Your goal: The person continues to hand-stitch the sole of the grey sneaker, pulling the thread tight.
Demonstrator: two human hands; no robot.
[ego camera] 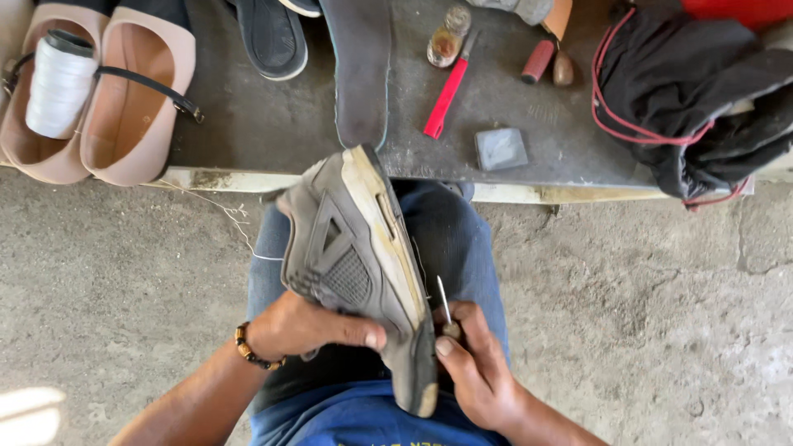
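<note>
A grey sneaker (351,248) with a worn cream sole lies on its side across my lap, sole edge turned right. My left hand (310,326) grips its upper from the left, thumb pressed near the heel. My right hand (479,367) sits against the sole's right side and holds a thin metal awl (444,304) whose point sticks up beside the sole. A white thread (248,235) trails from the shoe toward the bench edge.
A dark bench (248,124) carries pink flat shoes (124,99), a white thread spool (58,83), a dark insole (359,70), a red-handled tool (446,95), a small bottle (448,37), a grey block (500,149) and a black bag (694,99). Concrete floor (661,314) surrounds me.
</note>
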